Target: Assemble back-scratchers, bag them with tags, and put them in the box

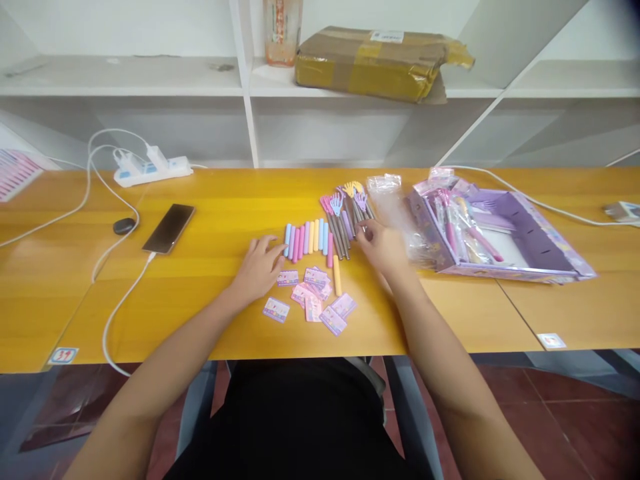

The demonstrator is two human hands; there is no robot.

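Observation:
A row of pastel tubes (306, 239) in blue, pink, purple and yellow lies on the yellow table (225, 200). My left hand (260, 267) rests flat beside it, fingers spread, fingertips touching the leftmost blue tube. My right hand (381, 245) is curled at a bundle of metal-stemmed scratchers with coloured claw heads (345, 210), fingers pinching their stems. One yellow tube (337, 275) lies apart below the row. Several small pink and purple cards (313, 300) are scattered near the table's front edge.
A purple box (505, 233) holding packaged scratchers stands at the right, with clear plastic bags (387, 193) beside it. At the left lie a phone (169, 228) on a white cable, a black puck (124, 225) and a power strip (150, 170). Shelves with a cardboard parcel (370, 63) stand behind.

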